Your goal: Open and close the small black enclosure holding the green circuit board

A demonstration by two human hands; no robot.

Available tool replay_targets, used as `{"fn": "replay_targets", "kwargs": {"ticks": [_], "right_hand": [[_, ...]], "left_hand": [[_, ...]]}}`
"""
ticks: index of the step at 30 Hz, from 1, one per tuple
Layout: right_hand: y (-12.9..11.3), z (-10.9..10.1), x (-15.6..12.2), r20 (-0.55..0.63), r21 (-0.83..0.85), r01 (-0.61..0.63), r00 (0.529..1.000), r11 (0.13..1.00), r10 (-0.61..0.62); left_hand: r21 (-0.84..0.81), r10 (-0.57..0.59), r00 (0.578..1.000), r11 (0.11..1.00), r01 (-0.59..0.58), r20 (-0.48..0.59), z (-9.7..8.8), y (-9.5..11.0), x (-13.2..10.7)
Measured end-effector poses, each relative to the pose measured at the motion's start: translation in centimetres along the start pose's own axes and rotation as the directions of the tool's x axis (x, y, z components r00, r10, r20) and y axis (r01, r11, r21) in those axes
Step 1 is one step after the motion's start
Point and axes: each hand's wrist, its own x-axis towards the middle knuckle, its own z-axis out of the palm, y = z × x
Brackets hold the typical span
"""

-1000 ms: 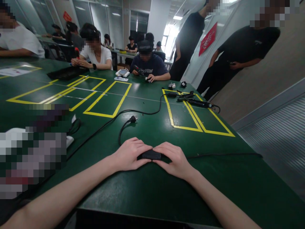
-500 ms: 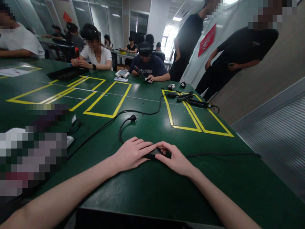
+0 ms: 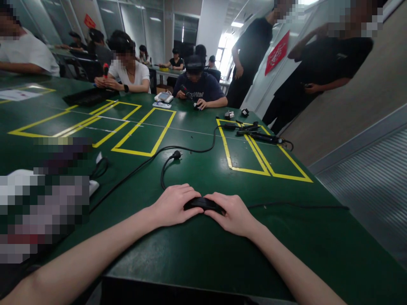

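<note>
Between my hands, low over the near part of the green table (image 3: 152,258), is a black, elongated, rounded housing (image 3: 204,204) that looks like a power adapter. My left hand (image 3: 174,206) is closed on its left end, thumb on the near side and fingers behind. Its right end is gripped by my right hand (image 3: 233,214) in the same way. The fingers cover both ends. A short black cord with a plug (image 3: 176,155) emerges behind my left hand. From behind my right hand a thinner black cord (image 3: 295,206) runs to the right.
A long black cable (image 3: 136,169) crosses the table toward black tools (image 3: 259,136) at the back right. Yellow tape outlines (image 3: 152,153) mark the surface. Blurred-out items (image 3: 51,212) lie at the left. A co-worker (image 3: 200,87) sits opposite; two people stand at the right.
My left fingers have drawn back from across the top of the housing to its left end, so its smooth middle now shows. A standing person at the right has raised an arm.
</note>
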Motion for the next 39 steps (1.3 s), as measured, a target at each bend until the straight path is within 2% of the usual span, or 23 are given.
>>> {"fn": "replay_targets", "kwargs": {"ticks": [7, 11, 14, 17, 19, 21, 23, 25, 27, 28, 30, 31, 32, 34, 36, 39], "right_hand": [[0.4, -0.1, -0.2, -0.015, 0.063, -0.001, 1.000, 0.998, 0.002], [0.5, 0.1, -0.2, -0.023, 0.041, 0.004, 1.000, 0.999, -0.003], [0.5, 0.0, -0.2, -0.007, 0.039, 0.053, 0.999, 0.998, -0.052], [0.5, 0.1, -0.2, 0.035, -0.041, 0.125, 0.992, 0.991, -0.123], [0.5, 0.1, -0.3, 0.034, -0.094, 0.141, 0.990, 0.986, -0.138], [0.6, 0.1, -0.4, -0.007, -0.060, 0.121, 0.993, 0.991, -0.122], [1.0, -0.2, -0.4, -0.085, 0.060, 0.057, 0.995, 0.997, -0.052], [1.7, -0.9, -0.4, -0.199, 0.219, -0.050, 0.975, 0.974, 0.095], [2.7, -2.1, -0.4, -0.317, 0.377, -0.178, 0.897, 0.909, 0.307], [3.4, -2.9, -0.4, -0.366, 0.452, -0.237, 0.830, 0.860, 0.421], [4.7, -4.7, -0.6, -0.427, 0.595, -0.306, 0.664, 0.744, 0.614], [5.3, -5.6, -0.8, -0.448, 0.659, -0.305, 0.575, 0.687, 0.685], [5.9, -6.6, -1.1, -0.459, 0.712, -0.283, 0.506, 0.643, 0.731], [7.0, -8.6, -1.8, -0.477, 0.764, -0.233, 0.423, 0.601, 0.770], [8.4, -10.1, -2.9, -0.494, 0.774, -0.220, 0.377, 0.594, 0.784], [11.0, -11.2, -5.1, -0.541, 0.713, -0.330, 0.304, 0.619, 0.784]], "left_hand": [[-0.026, -0.036, 0.999, 0.999, 0.037, 0.033, 0.1, 0.3, 0.0], [-0.054, -0.064, 0.997, 0.996, 0.066, 0.039, 0.0, 0.2, 0.0], [-0.057, -0.052, 0.997, 0.997, 0.055, 0.055, -0.1, 0.2, 0.0], [-0.079, -0.049, 0.998, 0.996, 0.052, 0.045, 0.1, 0.2, -0.1], [-0.090, -0.056, 0.998, 0.994, 0.057, 0.018, 0.2, 0.2, -0.1], [-0.076, -0.054, 0.998, 0.996, 0.051, -0.040, 0.3, 0.0, -0.1], [-0.042, -0.019, 0.990, 0.999, 0.014, -0.137, 0.0, -0.3, -0.1], [0.007, 0.039, 0.964, 0.999, -0.039, -0.264, -0.4, -0.6, -0.1], [0.041, 0.059, 0.932, 0.998, -0.047, -0.357, -0.8, -0.8, -0.2], [0.038, 0.058, 0.925, 0.998, -0.047, -0.375, -0.9, -0.8, -0.2], [-0.005, 0.053, 0.937, 0.998, -0.058, -0.344, -0.8, -0.9, -0.3], [-0.036, 0.054, 0.949, 0.997, -0.069, -0.309, -0.7, -0.8, -0.4], [-0.066, 0.059, 0.962, 0.995, -0.080, -0.268, -0.6, -0.8, -0.4], [-0.123, 0.061, 0.980, 0.989, -0.086, -0.189, -0.3, -0.7, -0.4], [-0.157, 0.063, 0.989, 0.984, -0.084, -0.135, -0.1, -0.5, -0.4], [-0.182, 0.058, 0.994, 0.980, -0.075, -0.095, -0.2, -0.5, -0.3]]}}
